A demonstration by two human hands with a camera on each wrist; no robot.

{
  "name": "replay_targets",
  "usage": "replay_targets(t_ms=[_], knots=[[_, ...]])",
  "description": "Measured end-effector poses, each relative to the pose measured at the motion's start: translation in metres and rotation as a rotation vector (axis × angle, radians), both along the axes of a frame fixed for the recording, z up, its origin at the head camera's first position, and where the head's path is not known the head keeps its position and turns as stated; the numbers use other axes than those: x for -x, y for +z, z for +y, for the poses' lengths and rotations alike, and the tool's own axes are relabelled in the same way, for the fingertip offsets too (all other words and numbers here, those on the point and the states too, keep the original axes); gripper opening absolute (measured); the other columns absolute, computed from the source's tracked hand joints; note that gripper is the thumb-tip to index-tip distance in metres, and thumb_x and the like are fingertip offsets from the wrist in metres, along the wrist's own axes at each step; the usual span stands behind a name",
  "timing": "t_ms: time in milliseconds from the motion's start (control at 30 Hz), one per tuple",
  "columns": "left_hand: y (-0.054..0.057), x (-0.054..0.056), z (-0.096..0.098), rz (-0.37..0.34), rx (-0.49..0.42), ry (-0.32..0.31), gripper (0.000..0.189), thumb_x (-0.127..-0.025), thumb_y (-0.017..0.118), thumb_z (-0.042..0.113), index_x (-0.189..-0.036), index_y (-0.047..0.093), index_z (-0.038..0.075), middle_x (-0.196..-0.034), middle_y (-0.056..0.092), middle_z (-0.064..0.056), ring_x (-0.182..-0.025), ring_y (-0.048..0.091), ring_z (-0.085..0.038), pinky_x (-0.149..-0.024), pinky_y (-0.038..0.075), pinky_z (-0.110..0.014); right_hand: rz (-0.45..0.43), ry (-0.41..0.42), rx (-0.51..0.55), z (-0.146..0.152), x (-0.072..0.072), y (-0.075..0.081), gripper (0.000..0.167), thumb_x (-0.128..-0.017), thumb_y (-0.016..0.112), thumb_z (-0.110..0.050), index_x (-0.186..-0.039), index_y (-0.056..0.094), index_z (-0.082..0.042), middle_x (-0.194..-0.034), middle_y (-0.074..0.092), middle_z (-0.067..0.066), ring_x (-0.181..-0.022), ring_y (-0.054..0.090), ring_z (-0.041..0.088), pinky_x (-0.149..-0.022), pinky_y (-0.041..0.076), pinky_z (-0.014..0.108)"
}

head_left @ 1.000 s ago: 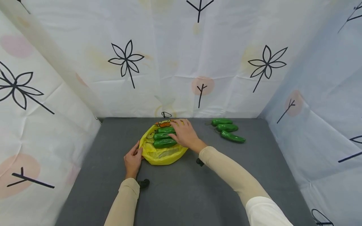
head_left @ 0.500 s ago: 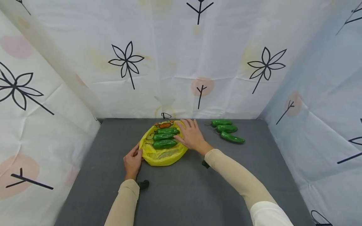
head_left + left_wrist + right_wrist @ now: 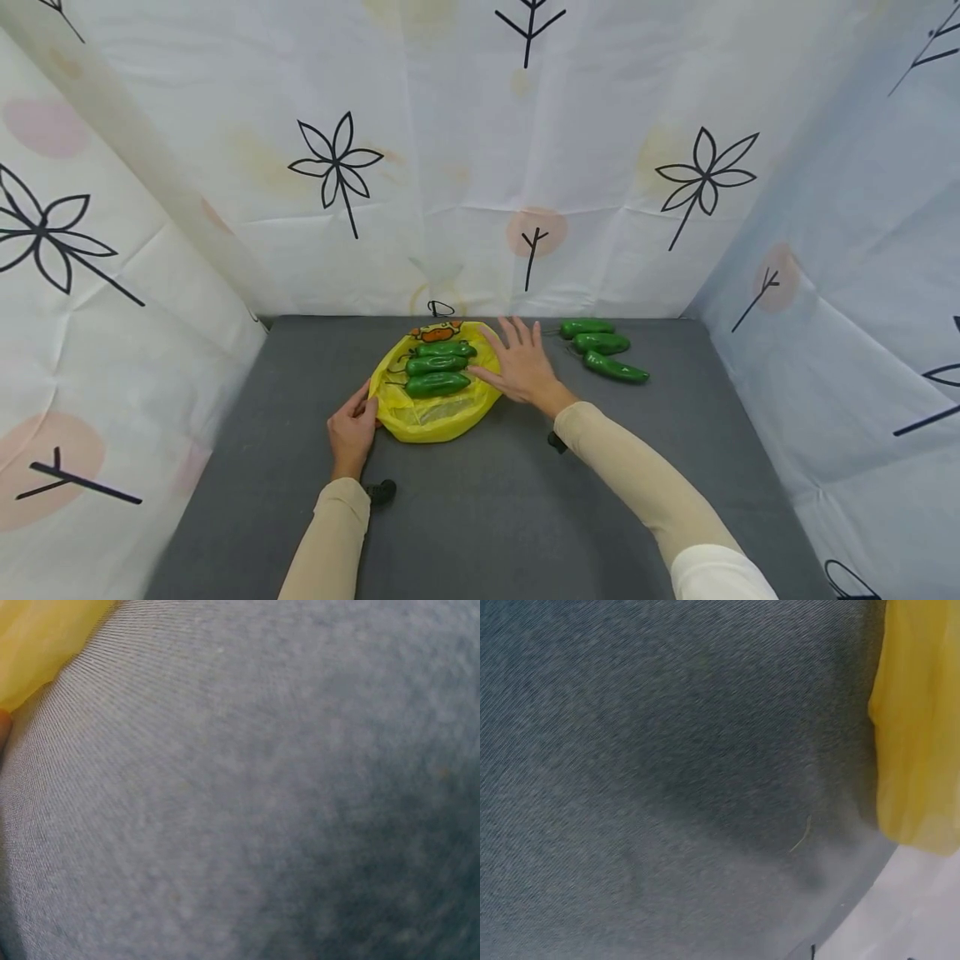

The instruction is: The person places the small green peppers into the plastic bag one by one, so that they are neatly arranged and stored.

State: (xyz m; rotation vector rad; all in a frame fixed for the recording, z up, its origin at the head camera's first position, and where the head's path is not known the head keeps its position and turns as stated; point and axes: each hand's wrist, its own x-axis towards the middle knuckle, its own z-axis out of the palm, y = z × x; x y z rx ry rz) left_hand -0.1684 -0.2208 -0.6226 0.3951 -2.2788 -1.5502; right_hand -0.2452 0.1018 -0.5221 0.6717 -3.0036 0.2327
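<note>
A yellow plastic bag (image 3: pixel 420 432) lies spread on the grey table in the head view, its rim opened wide in a round shape. Inside it, three green chili peppers (image 3: pixel 437 384) lie side by side, stems to the left. My left hand (image 3: pixel 351 432) pinches the bag's left rim. At the right rim, my right hand (image 3: pixel 525 371) is held with its fingers straight and spread, nothing gripped; whether it touches the bag, I cannot tell. Each wrist view catches only part of the yellow bag (image 3: pixel 919 727) at its edge.
Three more green chili peppers (image 3: pixel 602 343) lie on the grey table (image 3: pixel 480 525) to the right of the bag, near the back edge. White printed cloth (image 3: pixel 465 150) hangs behind and along both sides of the table.
My right hand has moved right, off the peppers in the bag to its right rim, and its fingers have spread. My left hand stays at the left rim.
</note>
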Motion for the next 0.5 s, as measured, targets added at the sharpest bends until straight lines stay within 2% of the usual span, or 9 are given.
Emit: replay_targets(t_ms=[67,200,267,500], knots=[[0.001,0.0,0.001,0.001,0.006,0.0,0.034,-0.097,0.065,0.024,-0.131,0.072,0.03,-0.096,0.08,-0.013,-0.059,0.066,-0.001,-0.058,0.053,-0.012,-0.007,-0.011,-0.011,0.004,0.0,-0.002,0.085,-0.096,0.038,-0.076,-0.165,0.022,-0.029,-0.17,0.018,0.015,-0.157,0.015,0.042,-0.122,0.012,0.072],[0.003,-0.002,0.001,0.0,0.014,-0.003,0.035,-0.097,0.065,0.024,-0.131,0.071,0.029,-0.096,0.08,-0.014,-0.059,0.065,0.001,-0.058,0.052,-0.012,-0.029,-0.031,-0.038,0.013,0.0,-0.007,0.094,-0.09,0.018,-0.088,-0.166,0.015,-0.032,-0.173,0.01,0.013,-0.158,0.009,0.044,-0.122,0.009,0.074],[0.004,-0.002,0.001,0.001,0.011,-0.001,0.035,-0.097,0.065,0.023,-0.132,0.071,0.028,-0.097,0.08,-0.014,-0.059,0.064,0.003,-0.058,0.052,-0.012,-0.035,-0.029,-0.032,0.017,0.0,-0.009,0.098,-0.087,0.013,-0.091,-0.166,0.013,-0.033,-0.173,0.007,0.013,-0.158,0.006,0.046,-0.122,0.008,0.074],[0.003,-0.001,0.002,-0.007,0.024,0.0,0.035,-0.098,0.065,0.023,-0.133,0.071,0.027,-0.1,0.08,-0.015,-0.06,0.062,0.009,-0.058,0.052,-0.01,-0.047,-0.054,-0.043,0.032,0.0,-0.019,0.099,-0.086,0.013,-0.091,-0.166,0.013,-0.033,-0.173,0.005,0.014,-0.157,0.003,0.051,-0.121,0.005,0.076]])
